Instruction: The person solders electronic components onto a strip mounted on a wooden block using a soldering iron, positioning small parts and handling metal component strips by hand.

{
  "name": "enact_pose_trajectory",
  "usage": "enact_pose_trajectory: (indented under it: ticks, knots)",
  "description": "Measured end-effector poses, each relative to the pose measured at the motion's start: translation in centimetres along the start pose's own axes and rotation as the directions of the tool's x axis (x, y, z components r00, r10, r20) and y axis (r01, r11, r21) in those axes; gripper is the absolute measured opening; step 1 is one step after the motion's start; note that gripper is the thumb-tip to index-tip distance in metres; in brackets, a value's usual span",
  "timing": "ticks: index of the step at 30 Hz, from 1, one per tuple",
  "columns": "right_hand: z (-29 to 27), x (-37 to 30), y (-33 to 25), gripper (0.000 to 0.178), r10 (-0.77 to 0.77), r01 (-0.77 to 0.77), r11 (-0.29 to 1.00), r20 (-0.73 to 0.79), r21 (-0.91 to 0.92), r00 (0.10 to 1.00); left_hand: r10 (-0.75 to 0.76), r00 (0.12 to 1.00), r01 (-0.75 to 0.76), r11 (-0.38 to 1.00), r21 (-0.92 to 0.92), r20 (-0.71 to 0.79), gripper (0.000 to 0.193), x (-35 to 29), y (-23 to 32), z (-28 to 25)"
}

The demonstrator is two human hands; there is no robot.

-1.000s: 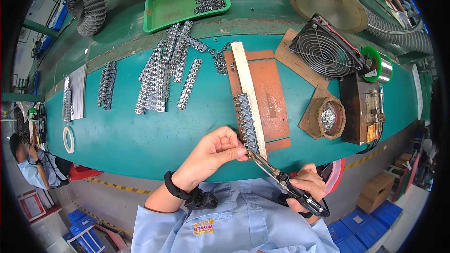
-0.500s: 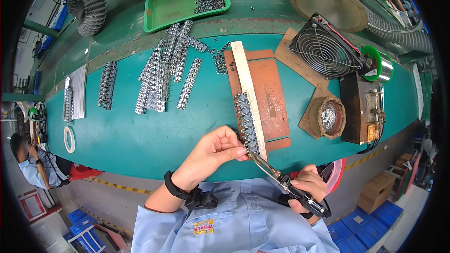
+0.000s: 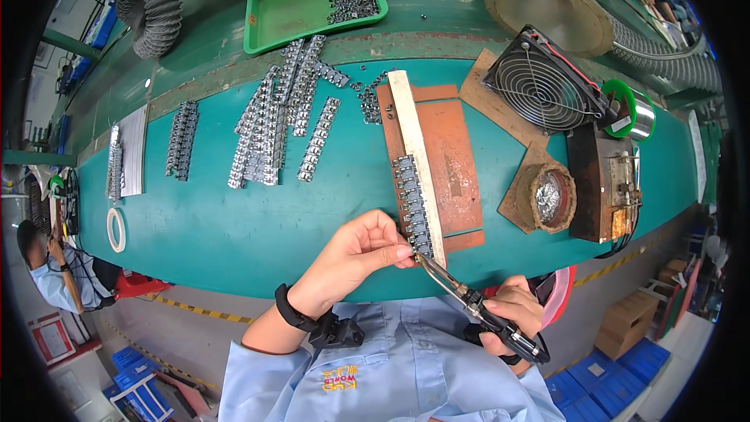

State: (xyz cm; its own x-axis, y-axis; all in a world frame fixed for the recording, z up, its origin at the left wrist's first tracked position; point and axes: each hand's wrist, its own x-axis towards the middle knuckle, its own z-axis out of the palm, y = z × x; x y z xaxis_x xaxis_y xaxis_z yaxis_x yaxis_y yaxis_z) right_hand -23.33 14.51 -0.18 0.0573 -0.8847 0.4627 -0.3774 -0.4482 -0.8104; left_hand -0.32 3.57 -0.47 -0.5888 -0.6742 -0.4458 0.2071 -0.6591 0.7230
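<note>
My right hand (image 3: 514,316) grips a black-handled soldering iron (image 3: 467,297), its metal tip slanting up and left. That tip touches or nearly touches the near end of a strip of small circuit boards (image 3: 411,197). The strip lies along the left side of a pale wooden bar (image 3: 409,121) on a reddish-brown board (image 3: 451,160). At the same near end, thumb and fingertips of my left hand (image 3: 361,248) are pinched together. Whatever they hold is too small and covered to make out.
Several circuit-board strips (image 3: 266,129) lie left of the bar, loose small metal parts (image 3: 370,101) beyond it. A green tray (image 3: 269,23) of such parts stands at the back. To the right are a fan (image 3: 539,82), a round solder pot (image 3: 549,197), a solder wire spool (image 3: 639,113) and a metal box (image 3: 590,180).
Both hands and the soldering iron stay almost still at the near end of the strip. The view has shifted very slightly.
</note>
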Motion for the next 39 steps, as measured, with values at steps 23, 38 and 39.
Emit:
enact_pose_trajectory:
  ticks: [23,38,39]
  knots:
    - [1.7,1.1,2.8,0.037,0.395,-0.292,0.902,-0.338,0.317,0.854,0.052,0.993,-0.040,0.992,0.116,-0.103,0.006,-1.1,1.7,0.2]
    - [1.4,1.4,2.3,0.038,0.242,-0.238,0.970,-0.291,0.049,0.926,0.607,0.785,-0.177,0.034,0.984,0.120,0.012,7.7,7.7,-3.4]
    - [1.3,1.4,2.2,0.038,0.241,-0.239,0.970,-0.284,0.044,0.928,0.613,0.782,-0.162,0.031,0.986,0.109,0.012,7.9,7.5,-3.3]
